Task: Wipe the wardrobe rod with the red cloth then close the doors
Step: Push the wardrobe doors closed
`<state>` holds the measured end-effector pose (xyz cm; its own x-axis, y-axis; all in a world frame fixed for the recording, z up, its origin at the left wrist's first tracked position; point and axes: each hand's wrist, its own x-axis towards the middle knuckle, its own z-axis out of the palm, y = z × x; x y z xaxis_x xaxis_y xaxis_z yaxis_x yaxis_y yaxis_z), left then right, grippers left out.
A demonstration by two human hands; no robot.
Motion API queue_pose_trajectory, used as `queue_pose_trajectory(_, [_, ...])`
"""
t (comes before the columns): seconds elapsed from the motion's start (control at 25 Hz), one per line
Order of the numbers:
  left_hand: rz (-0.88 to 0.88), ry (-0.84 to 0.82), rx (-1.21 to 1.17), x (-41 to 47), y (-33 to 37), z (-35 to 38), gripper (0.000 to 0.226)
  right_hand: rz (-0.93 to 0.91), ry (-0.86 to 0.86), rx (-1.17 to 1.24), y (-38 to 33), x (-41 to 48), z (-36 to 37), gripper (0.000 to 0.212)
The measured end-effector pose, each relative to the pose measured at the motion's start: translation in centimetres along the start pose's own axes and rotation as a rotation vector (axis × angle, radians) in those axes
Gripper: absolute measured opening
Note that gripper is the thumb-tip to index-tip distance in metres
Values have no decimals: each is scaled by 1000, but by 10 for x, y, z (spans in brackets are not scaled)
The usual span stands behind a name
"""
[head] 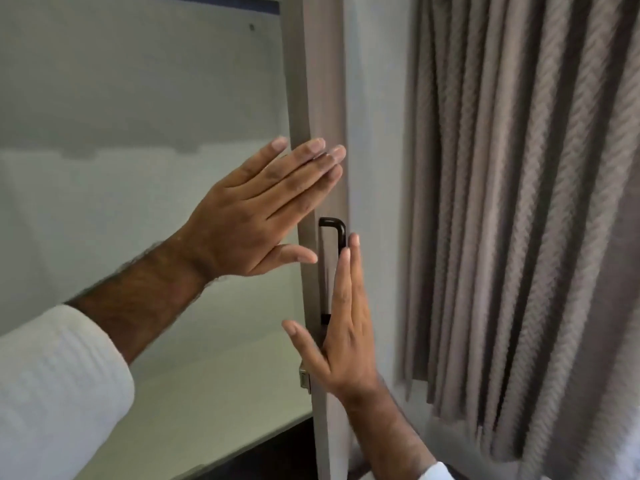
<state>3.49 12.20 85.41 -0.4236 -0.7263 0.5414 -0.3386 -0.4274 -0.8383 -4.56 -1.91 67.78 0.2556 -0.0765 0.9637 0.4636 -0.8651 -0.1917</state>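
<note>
1. Tall taupe wooden wardrobe door stands edge-on, its long axis vertical, between both hands.
2. Left hand, flat and empty, rests fingers across the door's edge.
3. Right hand, flat and empty, lies nearer the black bar handle.
4. No red cloth visible.

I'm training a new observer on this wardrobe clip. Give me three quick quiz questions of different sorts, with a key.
1. True or false: the left hand holds a red cloth.
2. Which hand lies beside the black handle? A) left B) right
3. Fill in: right of the wardrobe door hangs a ___.

Key: 1 false; 2 B; 3 curtain.
</note>
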Motion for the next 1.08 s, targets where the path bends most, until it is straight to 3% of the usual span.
queue_pose_trajectory(0.16, [-144,-145,68,-29,-31,-4,91,11,-22,245,-6,24,59,95])
queue_pose_trajectory(0.28, [-281,-295,154,-45,-52,4,91,188,-42,412,9,34,104,101])
queue_pose_trajectory(0.4, [-350,-427,203,-67,-66,18,91,180,-139,133,37,40,147,91])
queue_pose_trajectory(0.56, [-415,-547,229,-85,-78,49,93,71,-106,-195,65,49,197,87])
queue_pose_trajectory(1.08, [-477,-551,206,-131,-113,121,98,-14,11,-384,102,55,274,85])
